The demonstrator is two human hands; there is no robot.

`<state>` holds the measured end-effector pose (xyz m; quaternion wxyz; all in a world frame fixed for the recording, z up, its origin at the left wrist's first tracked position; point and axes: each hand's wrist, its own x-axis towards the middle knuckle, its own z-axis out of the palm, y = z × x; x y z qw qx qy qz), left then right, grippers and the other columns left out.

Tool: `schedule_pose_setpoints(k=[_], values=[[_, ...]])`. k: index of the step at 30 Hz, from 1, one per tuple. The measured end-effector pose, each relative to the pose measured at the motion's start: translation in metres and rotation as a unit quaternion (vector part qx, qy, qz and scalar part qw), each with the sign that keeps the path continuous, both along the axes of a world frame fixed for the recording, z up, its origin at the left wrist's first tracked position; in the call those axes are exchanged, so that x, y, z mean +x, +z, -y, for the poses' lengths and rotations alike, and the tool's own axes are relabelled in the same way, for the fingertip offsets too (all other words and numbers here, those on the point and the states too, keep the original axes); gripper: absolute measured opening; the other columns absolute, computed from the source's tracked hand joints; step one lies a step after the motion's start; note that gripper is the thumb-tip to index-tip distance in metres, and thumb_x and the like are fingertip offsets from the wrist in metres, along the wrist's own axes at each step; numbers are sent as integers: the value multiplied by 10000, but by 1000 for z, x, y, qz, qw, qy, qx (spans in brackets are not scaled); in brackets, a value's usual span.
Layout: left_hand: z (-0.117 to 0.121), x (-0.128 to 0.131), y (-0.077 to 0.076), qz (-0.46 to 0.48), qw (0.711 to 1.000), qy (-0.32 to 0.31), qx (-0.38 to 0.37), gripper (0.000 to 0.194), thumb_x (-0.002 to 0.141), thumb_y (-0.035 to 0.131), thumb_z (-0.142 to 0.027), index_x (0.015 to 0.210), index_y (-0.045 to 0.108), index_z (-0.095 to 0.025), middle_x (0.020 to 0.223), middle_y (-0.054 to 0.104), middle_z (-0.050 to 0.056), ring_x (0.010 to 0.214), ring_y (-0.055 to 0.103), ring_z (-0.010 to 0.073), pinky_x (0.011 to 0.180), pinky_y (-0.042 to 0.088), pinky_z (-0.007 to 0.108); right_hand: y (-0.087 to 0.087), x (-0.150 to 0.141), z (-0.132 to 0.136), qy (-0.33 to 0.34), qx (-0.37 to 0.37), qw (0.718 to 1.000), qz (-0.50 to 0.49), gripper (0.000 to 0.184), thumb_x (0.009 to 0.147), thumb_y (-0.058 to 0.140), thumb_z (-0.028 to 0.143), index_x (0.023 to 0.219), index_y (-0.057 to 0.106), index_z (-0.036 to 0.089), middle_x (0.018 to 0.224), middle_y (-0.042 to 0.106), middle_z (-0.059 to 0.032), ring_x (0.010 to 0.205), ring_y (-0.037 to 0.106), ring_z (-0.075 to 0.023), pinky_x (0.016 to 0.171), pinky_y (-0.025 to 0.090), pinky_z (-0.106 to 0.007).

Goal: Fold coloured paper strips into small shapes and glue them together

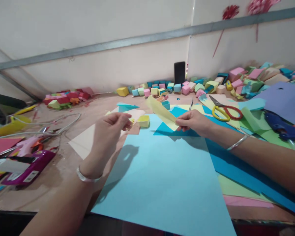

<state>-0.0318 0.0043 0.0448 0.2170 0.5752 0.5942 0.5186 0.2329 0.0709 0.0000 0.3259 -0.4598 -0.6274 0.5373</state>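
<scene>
My right hand (190, 120) pinches a curved strip of pale yellow paper (161, 111) by its lower end, above the light blue sheet. A narrow metal tip (191, 103) sticks up just behind that hand; whether the hand holds it is hidden. My left hand (114, 126) is closed, thumb against fingers, with a small yellow bit (132, 121) at its fingertips that is too small to name. Between the hands, a small yellow paper box (144, 121) rests near the far edge of the light blue sheet (162, 177).
Scissors (226, 109) with red and yellow handles lie right, near a blue glue gun (284, 126). Several small paper boxes (159, 88) line the wall beside a black phone (179, 72). At left are a pink glue gun (27, 146), a purple power strip (31, 168) and a white cable (68, 119).
</scene>
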Motion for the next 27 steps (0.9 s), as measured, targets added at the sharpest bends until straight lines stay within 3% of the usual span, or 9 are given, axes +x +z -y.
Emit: schedule_pose_setpoints(k=[3, 6, 9, 11, 14, 17, 20, 23, 27], values=[[10, 17, -9, -10, 981, -173, -89, 396, 834, 631, -473, 1079, 677, -165, 997, 723, 86, 895, 659, 192, 779, 533, 316, 1, -14, 21, 32, -43, 998, -42, 199, 748, 697, 328, 796, 736, 139, 745, 731, -65, 562, 557, -87, 528, 441, -202], [20, 34, -18, 6, 953, -266, -149, 358, 869, 582, -485, 995, 668, -161, 1063, 692, 104, 982, 638, 214, 832, 523, 339, 5, -26, 50, 134, -49, 989, -28, 152, 795, 637, 277, 789, 733, 159, 770, 732, -44, 591, 575, -83, 562, 453, -197], [24, 38, -24, 90, 932, -274, -217, 323, 895, 528, -461, 905, 623, -153, 899, 681, 81, 810, 640, 182, 737, 519, 327, 10, -31, 70, 231, -43, 972, 28, 201, 834, 588, 259, 734, 722, 147, 706, 712, -28, 572, 574, -80, 531, 424, -186], [23, 36, -24, 91, 927, -270, -243, 303, 898, 509, -447, 916, 602, -159, 776, 649, 41, 679, 603, 153, 637, 489, 298, 13, -30, 73, 253, -10, 965, 69, 249, 846, 591, 298, 693, 712, 144, 642, 687, -16, 534, 550, -79, 499, 391, -192], [20, 31, -17, -60, 933, -245, -255, 289, 893, 510, -416, 1023, 594, -172, 617, 545, -34, 533, 493, 118, 502, 371, 244, 14, -25, 63, 133, 124, 976, 117, 373, 864, 592, 423, 630, 669, 143, 573, 626, -7, 523, 503, -90, 496, 354, -220], [18, 29, -8, -240, 905, -260, -235, 261, 883, 521, -375, 1013, 616, -169, 561, 477, -60, 519, 441, 109, 493, 309, 234, 10, -18, 46, -14, 295, 946, 135, 304, 877, 588, 422, 880, 699, 139, 795, 672, -50, 696, 553, -134, 600, 398, -248], [17, 28, -6, -325, 871, -304, -210, 258, 901, 482, -347, 832, 645, -159, 610, 537, -28, 574, 468, 111, 530, 323, 234, 4, -13, 34, 63, 361, 919, 147, 310, 847, 639, 352, 1087, 671, 158, 1012, 681, -84, 863, 581, -166, 708, 432, -273], [15, 27, -8, -360, 848, -332, -204, 273, 911, 465, -320, 834, 671, -159, 654, 602, -12, 597, 498, 114, 549, 334, 231, -2, -14, 33, 173, 345, 908, 165, 156, 840, 648, 278, 939, 714, 177, 906, 711, -50, 846, 597, -160, 750, 424, -277], [14, 24, -12, -381, 846, -325, -183, 247, 898, 492, -294, 835, 698, -173, 747, 683, 11, 666, 557, 130, 606, 371, 233, -6, -16, 37, 187, 339, 897, 215, 117, 814, 602, 141, 789, 710, 176, 782, 702, -23, 763, 585, -142, 681, 385, -254]])
